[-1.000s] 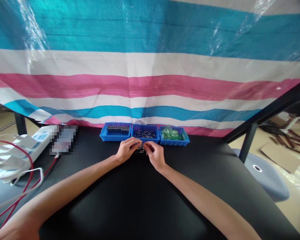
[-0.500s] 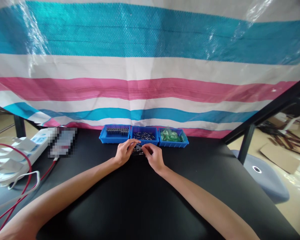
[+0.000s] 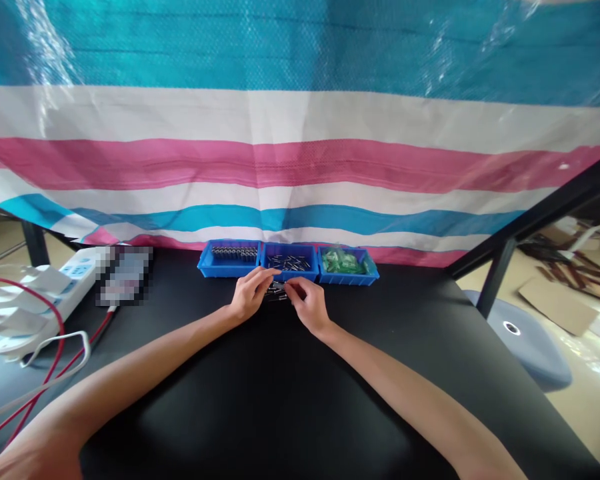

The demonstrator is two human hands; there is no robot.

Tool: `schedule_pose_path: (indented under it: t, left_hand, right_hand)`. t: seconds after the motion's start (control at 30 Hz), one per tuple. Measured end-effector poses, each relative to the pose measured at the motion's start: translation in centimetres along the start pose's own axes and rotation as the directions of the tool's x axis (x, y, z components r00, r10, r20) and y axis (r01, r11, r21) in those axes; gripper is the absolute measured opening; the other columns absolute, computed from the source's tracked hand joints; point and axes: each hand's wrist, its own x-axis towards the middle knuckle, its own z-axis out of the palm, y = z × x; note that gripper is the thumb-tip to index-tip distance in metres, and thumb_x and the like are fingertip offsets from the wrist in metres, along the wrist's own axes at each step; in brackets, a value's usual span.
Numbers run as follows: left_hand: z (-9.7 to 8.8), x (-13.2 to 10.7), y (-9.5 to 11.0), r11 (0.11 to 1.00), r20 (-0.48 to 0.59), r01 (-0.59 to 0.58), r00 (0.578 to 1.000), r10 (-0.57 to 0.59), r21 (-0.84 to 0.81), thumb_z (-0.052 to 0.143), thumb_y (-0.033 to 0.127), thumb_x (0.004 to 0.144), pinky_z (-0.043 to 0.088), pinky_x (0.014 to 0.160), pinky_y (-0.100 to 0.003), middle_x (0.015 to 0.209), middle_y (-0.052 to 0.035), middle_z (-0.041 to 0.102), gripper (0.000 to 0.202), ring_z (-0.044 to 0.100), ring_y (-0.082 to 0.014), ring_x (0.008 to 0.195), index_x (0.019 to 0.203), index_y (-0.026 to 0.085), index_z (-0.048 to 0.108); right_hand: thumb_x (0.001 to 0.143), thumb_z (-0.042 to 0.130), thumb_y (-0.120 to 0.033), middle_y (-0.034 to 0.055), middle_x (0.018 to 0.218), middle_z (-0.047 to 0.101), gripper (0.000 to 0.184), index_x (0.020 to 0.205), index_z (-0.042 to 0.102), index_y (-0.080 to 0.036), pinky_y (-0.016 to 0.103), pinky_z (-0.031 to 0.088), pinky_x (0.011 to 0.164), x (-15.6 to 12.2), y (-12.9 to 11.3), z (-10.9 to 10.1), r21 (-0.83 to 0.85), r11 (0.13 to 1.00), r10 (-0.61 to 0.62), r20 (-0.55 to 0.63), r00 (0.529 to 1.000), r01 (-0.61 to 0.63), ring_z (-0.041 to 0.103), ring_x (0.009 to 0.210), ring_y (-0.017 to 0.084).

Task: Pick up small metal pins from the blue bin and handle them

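Observation:
My left hand [image 3: 250, 293] is over the table just in front of the middle bin, its fingers bent toward the right and the thumb beneath them. Facing it, my right hand [image 3: 308, 305] has thumb and forefinger pinched together. What either hand grips is too small or hidden to name. Between the hands lies a small heap of thin, shiny metal pieces [image 3: 279, 293], partly covered by the fingers. Behind them, the middle blue bin [image 3: 291, 273] holds loose, thin metal pieces that look like screws or pins.
A blue bin [image 3: 229, 271] on the left has rows of dark metal cylinders; another blue bin [image 3: 349, 278] holds green packets. A power strip [image 3: 80, 270], pixelated device [image 3: 125, 275] and red cable [image 3: 60, 333] lie left. A striped sheet [image 3: 290, 167] hangs behind; a grey stool [image 3: 525, 347] stands right.
The view has tilted down slightly, so the bins and sheet sit higher in the picture. Both hands stay close together over the metal pieces, with only slight finger movement.

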Motion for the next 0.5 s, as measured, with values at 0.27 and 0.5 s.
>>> schedule_pose_path:
  t: [0.27, 0.5]
  left_hand:
    - [0.63, -0.31, -0.74, 1.000, -0.028, 0.027, 0.999, -0.027, 0.008, 0.057, 0.026, 0.088, 0.051, 0.068, -0.019, 0.086, -0.0019, 0.069, 0.014, 0.065, -0.0103, 0.069, 0.098, 0.018, 0.062]
    - [0.60, -0.19, -0.51, 1.000, -0.027, 0.021, 0.999, -0.021, -0.007, 0.058, 0.030, 0.088, 0.050, 0.060, -0.016, 0.080, -0.0005, 0.070, 0.016, 0.065, -0.0087, 0.060, 0.097, 0.017, 0.061]
  right_hand:
    - [0.089, 0.052, -0.030, 0.0042, 0.080, 0.067, 0.018, 0.092, 0.065, -0.019, 0.024, 0.048, 0.058, -0.12, 0.04, 0.00, 0.031, 1.000, 0.002, -0.001, 1.000, -0.002, 0.061, 0.063, 0.014]
    - [0.088, 0.053, -0.028, 0.0052, 0.088, 0.068, 0.018, 0.099, 0.064, -0.019, 0.026, 0.050, 0.061, -0.32, -0.17, 0.03, 0.067, 0.997, -0.049, 0.015, 0.999, 0.048, 0.061, 0.064, 0.014]
